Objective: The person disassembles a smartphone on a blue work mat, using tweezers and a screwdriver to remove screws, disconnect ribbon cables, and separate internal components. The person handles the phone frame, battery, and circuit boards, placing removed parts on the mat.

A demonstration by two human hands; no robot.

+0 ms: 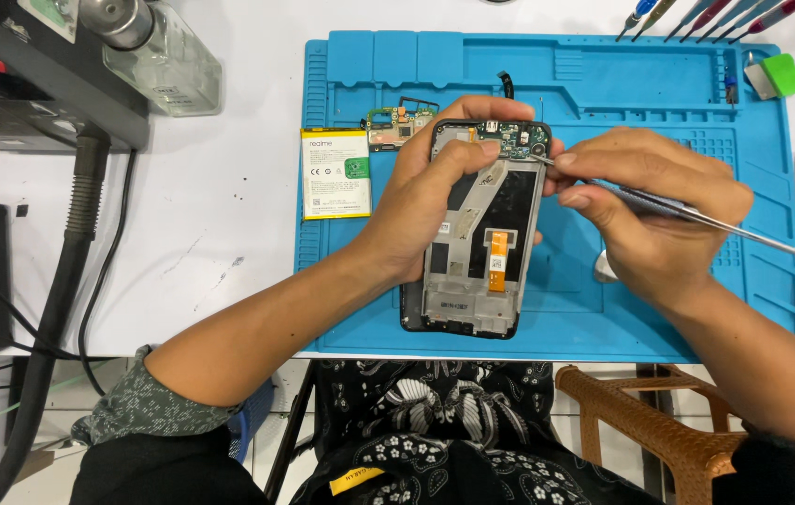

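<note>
a white bench (229,215) carries a blue work mat (603,318), with a brown wicker chair (659,421) on the tiled floor below its near edge. the opened phone (477,252) lies near the middle of the mat, back cover off. the left hand (435,187) is wrapped around the phone's left side and far end, gripping it. the right hand (650,210) is closed on metal tweezers (687,213), whose tip touches the phone's far right corner. a loose battery (335,173) and small circuit board (397,126) lie left of the phone.
</note>
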